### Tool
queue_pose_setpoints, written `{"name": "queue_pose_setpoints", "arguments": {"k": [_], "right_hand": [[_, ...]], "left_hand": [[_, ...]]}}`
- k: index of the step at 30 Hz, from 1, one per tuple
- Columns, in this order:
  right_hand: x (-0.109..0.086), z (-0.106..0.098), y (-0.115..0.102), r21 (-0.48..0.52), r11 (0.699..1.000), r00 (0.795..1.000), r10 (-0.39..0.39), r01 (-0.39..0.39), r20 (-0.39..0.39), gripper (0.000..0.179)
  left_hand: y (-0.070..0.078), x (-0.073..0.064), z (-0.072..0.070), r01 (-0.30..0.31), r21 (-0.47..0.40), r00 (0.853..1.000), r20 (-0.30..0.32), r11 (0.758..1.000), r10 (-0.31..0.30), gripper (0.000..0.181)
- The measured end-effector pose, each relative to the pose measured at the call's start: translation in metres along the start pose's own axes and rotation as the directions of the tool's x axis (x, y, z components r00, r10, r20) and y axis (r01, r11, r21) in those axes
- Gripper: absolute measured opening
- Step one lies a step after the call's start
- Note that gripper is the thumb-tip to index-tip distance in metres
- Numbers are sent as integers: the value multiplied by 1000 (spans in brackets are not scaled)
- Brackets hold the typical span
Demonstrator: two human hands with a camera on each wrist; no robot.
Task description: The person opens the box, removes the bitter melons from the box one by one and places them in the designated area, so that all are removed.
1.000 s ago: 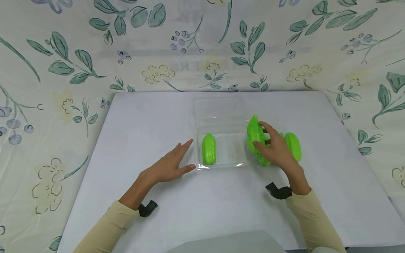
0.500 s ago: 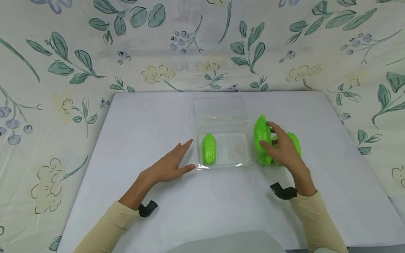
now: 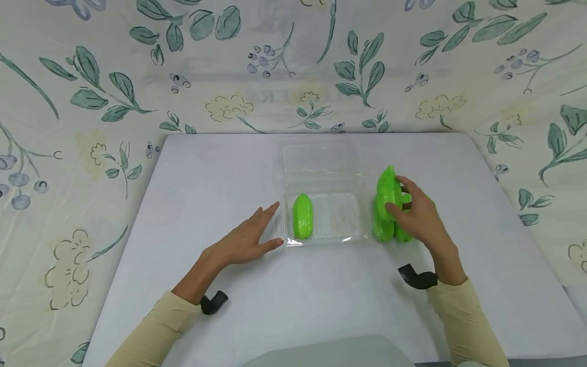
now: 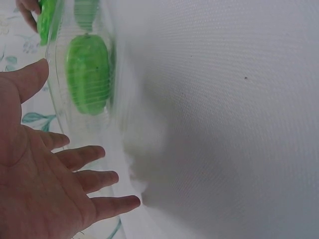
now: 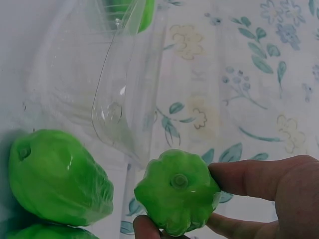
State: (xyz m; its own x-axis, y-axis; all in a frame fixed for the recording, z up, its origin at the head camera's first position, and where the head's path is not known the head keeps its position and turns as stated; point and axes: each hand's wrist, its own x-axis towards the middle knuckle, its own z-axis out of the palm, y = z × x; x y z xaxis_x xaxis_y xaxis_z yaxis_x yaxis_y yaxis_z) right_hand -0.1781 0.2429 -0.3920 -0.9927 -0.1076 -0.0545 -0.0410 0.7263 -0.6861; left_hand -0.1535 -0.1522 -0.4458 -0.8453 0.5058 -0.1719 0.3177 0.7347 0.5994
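Head view: I see a clear, thin-walled container (image 3: 337, 211) on the white tabletop (image 3: 215, 176) before leaf-print cloth (image 3: 275, 76), one glossy, ribbed green piece (image 3: 302, 216) inside and a matching green piece (image 3: 388, 193) held to the container's right by the right hand (image 3: 419, 214). Left wrist view: the left hand (image 4: 47, 174) extends spread fingers beside the container, grip released. Right wrist view: the right hand's grip pinches the matching green piece, lobed and nubbed at its end, near a loose green piece (image 5: 60, 177).
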Motion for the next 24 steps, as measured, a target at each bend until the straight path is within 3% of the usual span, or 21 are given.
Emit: {"name": "queue_pose_setpoints", "arguments": {"k": [24], "right_hand": [[-8,-18,19,-1,998,997,58,-58,-52,70]], "left_hand": [[-1,0,1,9,8,1000,3,1000,-9,87]]}}
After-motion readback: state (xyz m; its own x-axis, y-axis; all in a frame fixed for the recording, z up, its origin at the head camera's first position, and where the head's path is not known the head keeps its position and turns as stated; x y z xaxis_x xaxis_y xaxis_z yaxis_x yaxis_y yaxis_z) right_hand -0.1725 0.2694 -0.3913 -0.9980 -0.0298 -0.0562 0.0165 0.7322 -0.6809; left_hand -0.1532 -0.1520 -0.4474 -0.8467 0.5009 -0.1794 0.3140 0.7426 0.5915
